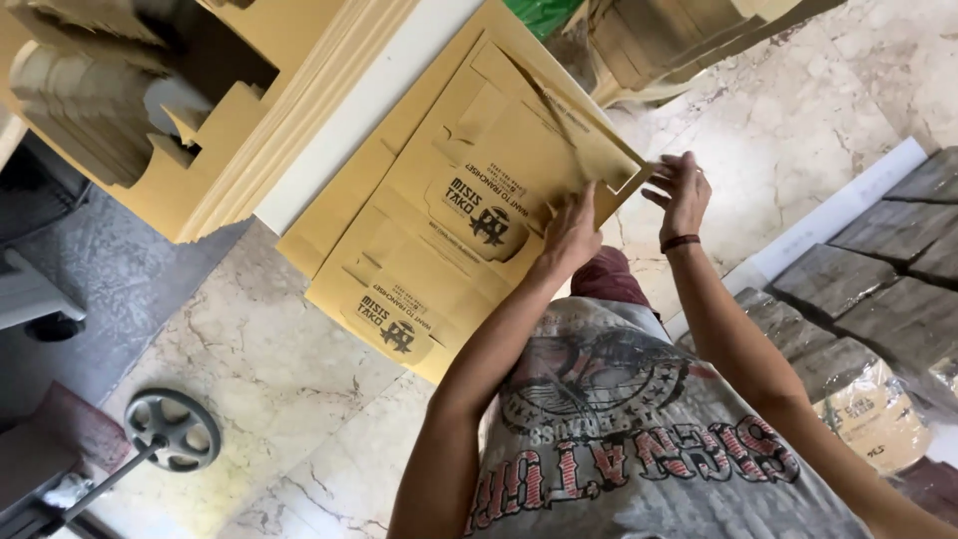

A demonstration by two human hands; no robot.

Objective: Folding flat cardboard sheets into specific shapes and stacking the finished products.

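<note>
The top edge cuts off the stacked cardboard (299,110).

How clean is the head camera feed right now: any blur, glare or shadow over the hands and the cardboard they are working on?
Head view: the left hand and right hand are slightly soft but readable; the flat tan die-cut cardboard sheet is evenly lit and sharp, no glare; the stacked tan cardboard pile at upper left has deep shadow in its cut-outs; the pale marble floor shows mild sheen; edges look wide-angle stretched.
</note>
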